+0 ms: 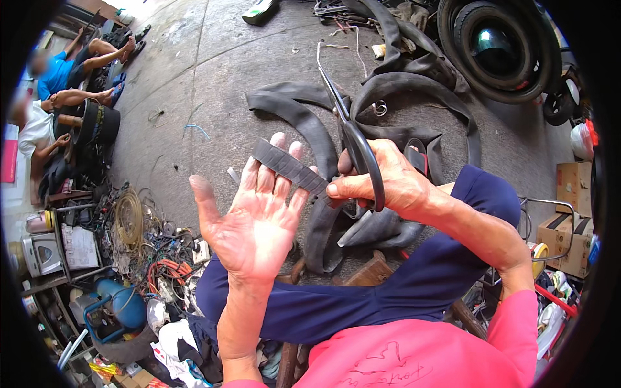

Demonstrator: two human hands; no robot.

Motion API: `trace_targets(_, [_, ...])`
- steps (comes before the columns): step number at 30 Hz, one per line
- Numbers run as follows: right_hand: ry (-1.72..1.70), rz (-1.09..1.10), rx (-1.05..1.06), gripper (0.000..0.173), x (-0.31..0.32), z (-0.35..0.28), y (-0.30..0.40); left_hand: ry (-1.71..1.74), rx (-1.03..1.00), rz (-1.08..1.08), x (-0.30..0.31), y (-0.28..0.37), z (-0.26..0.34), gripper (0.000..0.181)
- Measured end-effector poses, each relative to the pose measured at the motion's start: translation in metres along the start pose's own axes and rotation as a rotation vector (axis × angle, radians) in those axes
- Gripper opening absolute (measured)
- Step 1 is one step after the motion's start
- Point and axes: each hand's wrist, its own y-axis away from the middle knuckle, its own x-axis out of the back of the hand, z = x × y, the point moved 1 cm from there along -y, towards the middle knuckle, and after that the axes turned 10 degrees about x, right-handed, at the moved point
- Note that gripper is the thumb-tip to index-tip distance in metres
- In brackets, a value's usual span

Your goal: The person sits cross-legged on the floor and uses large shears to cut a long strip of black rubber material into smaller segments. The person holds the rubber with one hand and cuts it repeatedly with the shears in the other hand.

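My left hand [257, 218] is turned palm up with its fingers spread, and a flat strip of black rubber [291, 169] lies across the fingers. The strip's right end is pinched between the thumb and fingers of my right hand [383, 179], which also holds black-handled scissors [356, 140]. The scissor blades point up and away over the floor; how far they are apart cannot be told. Beneath and beyond the hands, cut lengths of rubber inner tube [310, 123] lie in loops on the concrete floor.
Tyres [507, 48] lie at the upper right, cardboard boxes [565, 242] below them. A wooden block [366, 271] shows by my legs. Tangled wires [170, 242], a coil of clear hose [128, 216] and a blue tank [123, 303] are at left. Two people [58, 72] sit at upper left.
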Motion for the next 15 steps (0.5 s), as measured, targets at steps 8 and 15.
trace_targets(8, [0.019, -0.021, -0.059, 0.042, 0.001, -0.003, -0.001, -0.01, -0.069, -0.023, 0.004, 0.003, 0.013, 0.098])
trace_targets(15, [0.037, -0.022, -0.057, 0.042, 0.001, -0.003, -0.001, 0.048, -0.09, 0.025, 0.005, 0.003, 0.014, 0.098])
